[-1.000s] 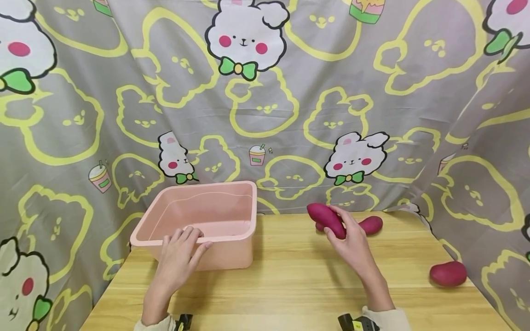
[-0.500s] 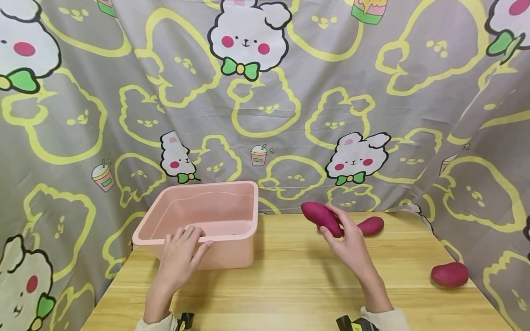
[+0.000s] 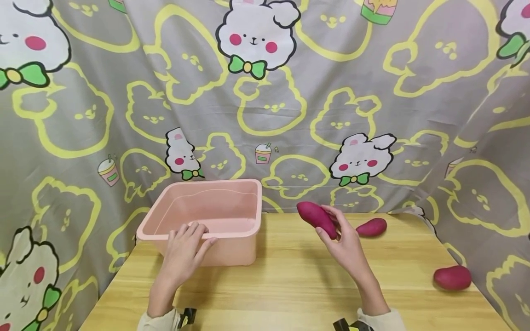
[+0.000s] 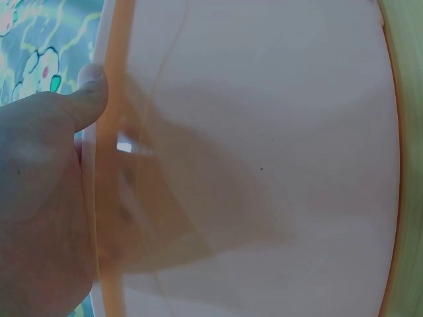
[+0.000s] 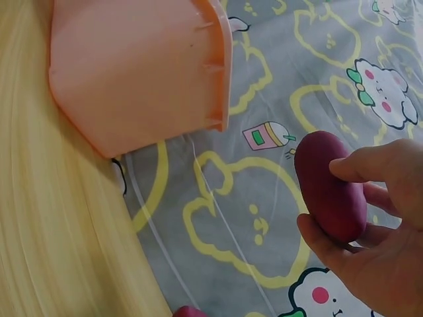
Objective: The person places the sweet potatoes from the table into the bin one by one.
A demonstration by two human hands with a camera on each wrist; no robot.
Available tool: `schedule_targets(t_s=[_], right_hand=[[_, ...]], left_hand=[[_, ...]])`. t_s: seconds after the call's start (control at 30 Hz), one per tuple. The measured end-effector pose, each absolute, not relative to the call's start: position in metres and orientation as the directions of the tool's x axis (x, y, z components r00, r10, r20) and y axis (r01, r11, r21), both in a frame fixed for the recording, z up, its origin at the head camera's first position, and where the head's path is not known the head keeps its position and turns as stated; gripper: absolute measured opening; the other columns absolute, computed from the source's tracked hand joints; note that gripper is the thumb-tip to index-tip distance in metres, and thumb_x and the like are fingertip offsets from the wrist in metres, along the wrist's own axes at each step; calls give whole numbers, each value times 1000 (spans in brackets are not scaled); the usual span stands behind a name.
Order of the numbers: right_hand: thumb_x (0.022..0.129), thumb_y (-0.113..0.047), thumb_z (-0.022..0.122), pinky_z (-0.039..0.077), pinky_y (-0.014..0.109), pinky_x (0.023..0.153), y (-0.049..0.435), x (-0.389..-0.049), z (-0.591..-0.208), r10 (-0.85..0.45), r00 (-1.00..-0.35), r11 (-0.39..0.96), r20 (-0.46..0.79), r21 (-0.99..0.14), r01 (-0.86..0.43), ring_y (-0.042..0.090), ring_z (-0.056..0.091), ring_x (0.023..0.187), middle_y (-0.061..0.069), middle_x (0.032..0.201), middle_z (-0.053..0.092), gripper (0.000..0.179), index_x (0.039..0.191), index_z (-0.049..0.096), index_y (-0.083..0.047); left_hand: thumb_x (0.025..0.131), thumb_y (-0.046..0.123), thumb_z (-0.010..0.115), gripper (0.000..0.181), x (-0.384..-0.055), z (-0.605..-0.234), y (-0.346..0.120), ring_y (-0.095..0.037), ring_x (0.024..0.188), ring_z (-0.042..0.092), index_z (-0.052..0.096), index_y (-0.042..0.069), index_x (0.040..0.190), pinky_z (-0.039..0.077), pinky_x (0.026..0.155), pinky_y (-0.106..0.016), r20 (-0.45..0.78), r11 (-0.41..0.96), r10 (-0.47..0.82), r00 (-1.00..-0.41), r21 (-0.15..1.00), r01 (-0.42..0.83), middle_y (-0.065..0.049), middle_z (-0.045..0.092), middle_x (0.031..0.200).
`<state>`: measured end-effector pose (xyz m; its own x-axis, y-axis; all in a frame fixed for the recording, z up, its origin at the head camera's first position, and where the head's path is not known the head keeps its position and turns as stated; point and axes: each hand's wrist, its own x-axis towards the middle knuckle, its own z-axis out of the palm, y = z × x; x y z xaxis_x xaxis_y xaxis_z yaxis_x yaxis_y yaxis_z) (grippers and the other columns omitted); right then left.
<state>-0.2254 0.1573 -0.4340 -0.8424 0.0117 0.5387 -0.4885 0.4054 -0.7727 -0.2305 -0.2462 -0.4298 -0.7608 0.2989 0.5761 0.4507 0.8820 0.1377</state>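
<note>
In the head view, my left hand (image 3: 182, 257) grips the near rim of a pink plastic tub (image 3: 238, 252), fingers over the edge and thumb on the outside. The left wrist view shows the thumb against the rim and the hand's shadow across the tub wall (image 4: 317, 145). To the right of the tub, my right hand (image 3: 348, 243) holds a purple sweet potato (image 3: 315, 217) above the table, pinched between thumb and fingers. Up close in the right wrist view, the same sweet potato (image 5: 327, 188) stands clear of the tub (image 5: 139, 72).
Two more sweet potatoes lie on the wooden table (image 3: 290, 285): one (image 3: 372, 227) towards the back, behind my right hand, another (image 3: 452, 277) near the right edge. A grey patterned curtain (image 3: 273, 174) hangs close behind the tub and round both sides.
My right hand has carried the sweet potato a little left, towards the tub, uncovering more of the one behind it. My left hand stays on the rim. The head view has shifted slightly.
</note>
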Motion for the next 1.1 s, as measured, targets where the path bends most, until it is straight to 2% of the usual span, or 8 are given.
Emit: schedule_targets(t_s=[0.43, 0.67, 0.9, 1.1], right_hand=[[87, 2, 78, 55, 33, 83, 145, -227, -437, -14, -850, 447, 527, -757, -477, 22, 65, 107, 10, 126, 67, 60, 141, 58, -16], [87, -1, 80, 56, 30, 80, 132, -231, -438, -38, -843, 441, 536, -748, -496, 19, 66, 107, 7, 126, 67, 58, 138, 58, -16], [87, -2, 80, 58, 27, 78, 117, -231, -429, -51, -835, 386, 549, -760, -523, 25, 65, 115, 5, 130, 65, 56, 138, 59, -14], [87, -1, 80, 58, 29, 79, 104, -233, -423, -42, -805, 385, 592, -734, -560, 24, 65, 116, 2, 132, 63, 56, 138, 59, -14]], left_hand=[[100, 36, 66, 22, -229, -434, -248, -23, 90, 51, 61, 15, 98, 30, 77, -43, 577, 883, 288, -764, 149, 446, 1, 60, 96], [100, 36, 66, 22, -230, -432, -247, -24, 90, 51, 61, 14, 99, 30, 76, -43, 585, 881, 289, -758, 146, 449, 1, 61, 95], [100, 37, 66, 22, -231, -432, -246, -24, 91, 51, 61, 15, 98, 29, 75, -42, 584, 880, 289, -759, 149, 450, 0, 60, 96], [100, 36, 67, 23, -231, -431, -246, -23, 90, 51, 61, 14, 99, 29, 75, -42, 587, 876, 291, -756, 154, 457, 0, 60, 96]])
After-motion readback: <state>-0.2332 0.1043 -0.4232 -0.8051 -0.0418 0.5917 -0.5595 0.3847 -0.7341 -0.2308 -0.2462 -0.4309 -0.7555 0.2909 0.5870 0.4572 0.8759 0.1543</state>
